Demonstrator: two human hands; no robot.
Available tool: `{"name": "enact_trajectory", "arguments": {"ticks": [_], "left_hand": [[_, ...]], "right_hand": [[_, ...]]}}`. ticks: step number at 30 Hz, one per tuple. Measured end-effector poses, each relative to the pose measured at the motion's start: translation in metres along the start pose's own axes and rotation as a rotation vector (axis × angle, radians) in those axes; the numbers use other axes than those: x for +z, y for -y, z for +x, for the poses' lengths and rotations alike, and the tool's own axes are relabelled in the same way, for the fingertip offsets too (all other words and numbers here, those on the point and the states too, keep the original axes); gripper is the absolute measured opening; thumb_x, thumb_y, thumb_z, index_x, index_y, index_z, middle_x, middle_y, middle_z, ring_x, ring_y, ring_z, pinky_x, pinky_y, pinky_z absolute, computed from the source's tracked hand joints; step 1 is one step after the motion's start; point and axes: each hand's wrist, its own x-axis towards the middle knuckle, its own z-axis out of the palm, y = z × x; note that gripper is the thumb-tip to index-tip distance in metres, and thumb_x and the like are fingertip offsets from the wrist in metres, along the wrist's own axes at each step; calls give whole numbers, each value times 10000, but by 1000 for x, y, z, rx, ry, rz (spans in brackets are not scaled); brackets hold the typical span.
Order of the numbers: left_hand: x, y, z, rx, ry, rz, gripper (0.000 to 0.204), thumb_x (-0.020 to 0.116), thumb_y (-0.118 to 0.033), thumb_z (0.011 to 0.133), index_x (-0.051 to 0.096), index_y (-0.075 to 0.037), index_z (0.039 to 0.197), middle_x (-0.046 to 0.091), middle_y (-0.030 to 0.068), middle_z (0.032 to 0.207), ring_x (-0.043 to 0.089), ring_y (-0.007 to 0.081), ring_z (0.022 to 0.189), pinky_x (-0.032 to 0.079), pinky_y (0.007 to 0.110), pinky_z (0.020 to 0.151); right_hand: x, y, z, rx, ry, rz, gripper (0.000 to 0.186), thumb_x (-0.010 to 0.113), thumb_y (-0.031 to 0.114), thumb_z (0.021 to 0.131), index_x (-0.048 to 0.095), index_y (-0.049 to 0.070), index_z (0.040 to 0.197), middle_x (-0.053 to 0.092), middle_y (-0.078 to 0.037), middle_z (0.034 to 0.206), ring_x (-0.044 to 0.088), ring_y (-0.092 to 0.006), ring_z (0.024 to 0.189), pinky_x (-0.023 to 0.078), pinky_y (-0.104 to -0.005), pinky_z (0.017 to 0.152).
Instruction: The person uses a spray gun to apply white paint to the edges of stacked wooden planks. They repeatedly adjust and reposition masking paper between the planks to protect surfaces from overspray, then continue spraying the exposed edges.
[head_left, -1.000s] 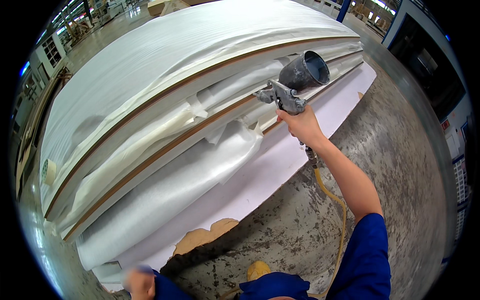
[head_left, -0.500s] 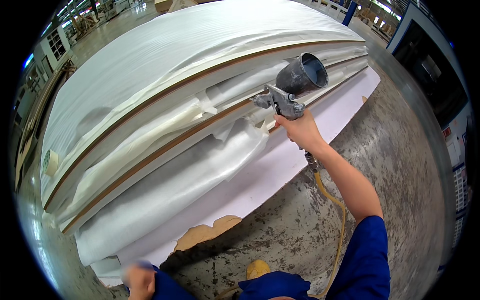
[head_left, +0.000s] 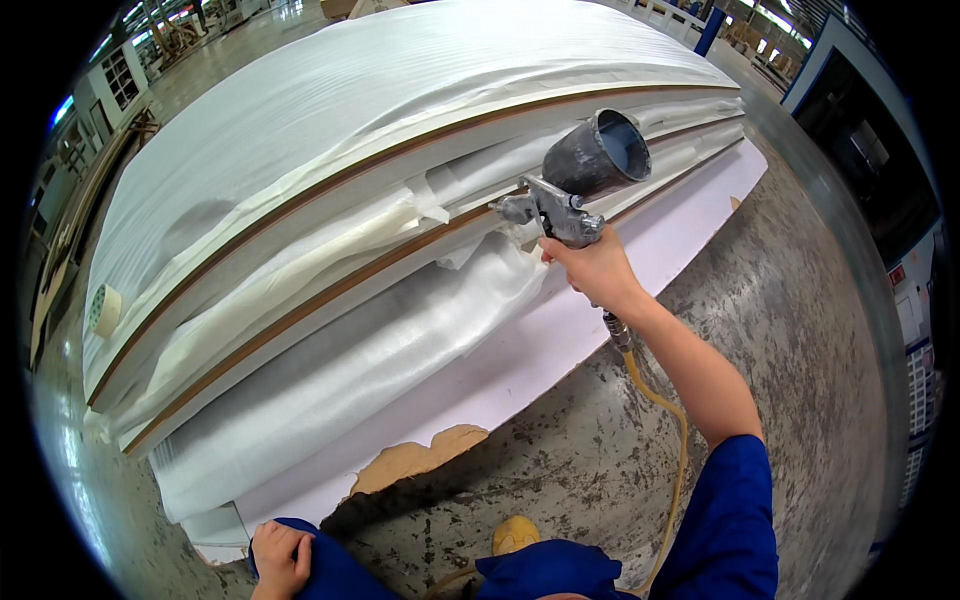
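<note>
My right hand is wrapped round the handle of a metal spray gun, with a dark paint cup tilted on top. Bluish-grey liquid or coating shows inside the cup. A yellow air hose runs down from the gun's lower fitting. The nozzle points left, over a brown wooden edge strip that runs between pieces of white covering. My left hand rests with curled fingers on my blue-clad knee at the lower left; whether anything is in it is hidden.
White foam sheeting covers the large stack, and a second brown strip crosses it farther back. A tape roll sits at the left end. The pale board's near edge is broken. The yellow shoe stands on the stained concrete floor.
The spray gun in my right hand has shifted slightly left. My left hand, blurred before, has come to rest on the knee.
</note>
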Motion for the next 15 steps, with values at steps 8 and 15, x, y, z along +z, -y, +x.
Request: {"name": "enact_trajectory", "arguments": {"ticks": [8, 15], "left_hand": [[1, 6, -3, -11, 4, -2, 80, 635, -56, 732, 628, -92, 661, 584, 33, 634, 517, 250, 648, 376, 376, 633], [3, 8, -4, -10, 9, -2, 78, 631, -53, 729, 626, -95, 664, 585, 29, 632, 515, 250, 645, 378, 376, 634]], "right_hand": [[8, 8, -8, 36, 57, -13, 253, 672, 252, 834, 662, 13, 749, 520, -8, 596, 450, -91, 554, 383, -276, 527], [4, 3, -4, 12, 6, -23, 248, 672, 235, 836, 659, 3, 752, 552, -23, 623, 468, -98, 569, 399, -282, 539]]}}
